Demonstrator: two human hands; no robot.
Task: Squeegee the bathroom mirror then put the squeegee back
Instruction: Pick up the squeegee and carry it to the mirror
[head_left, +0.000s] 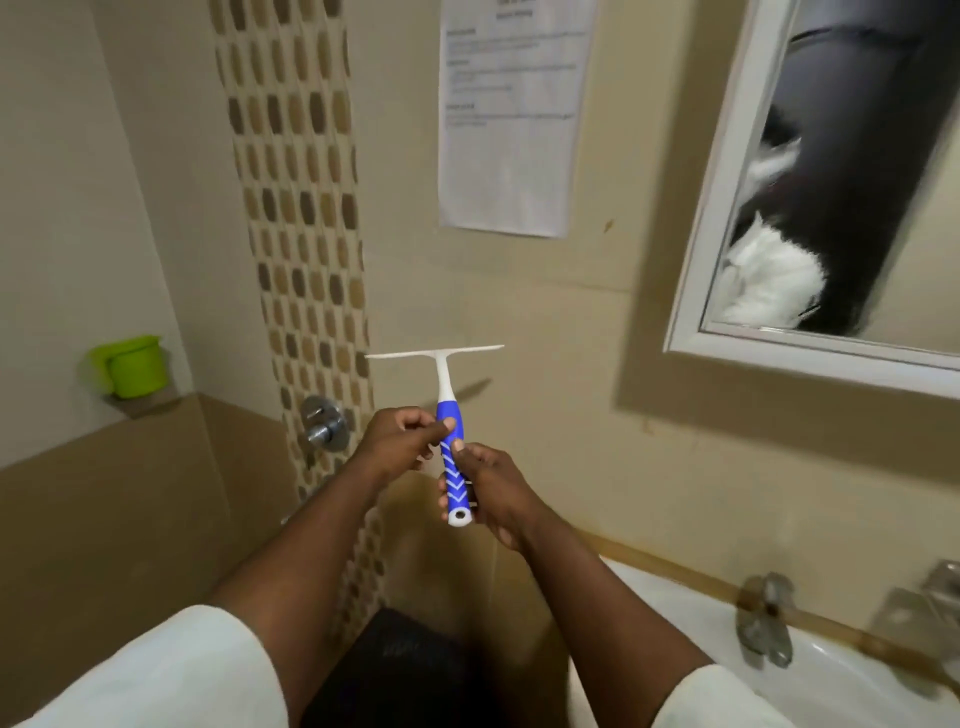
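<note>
A squeegee (444, 379) with a white blade and a blue-and-white handle stands upright in front of the beige wall, blade on top and level. My right hand (493, 493) grips the lower part of its handle. Fingertips of my left hand (400, 434) pinch the handle higher up from the left. The white-framed mirror (852, 171) hangs on the wall at the upper right, well away from the blade, and reflects a dark and white shape.
A white sink (831, 670) with a metal tap (763, 618) lies at the lower right. A paper notice (511, 119) hangs on the wall above the squeegee. A green cup (134, 366) sits on a ledge at left, beside a mosaic tile strip (306, 218) with a shower valve (324, 422).
</note>
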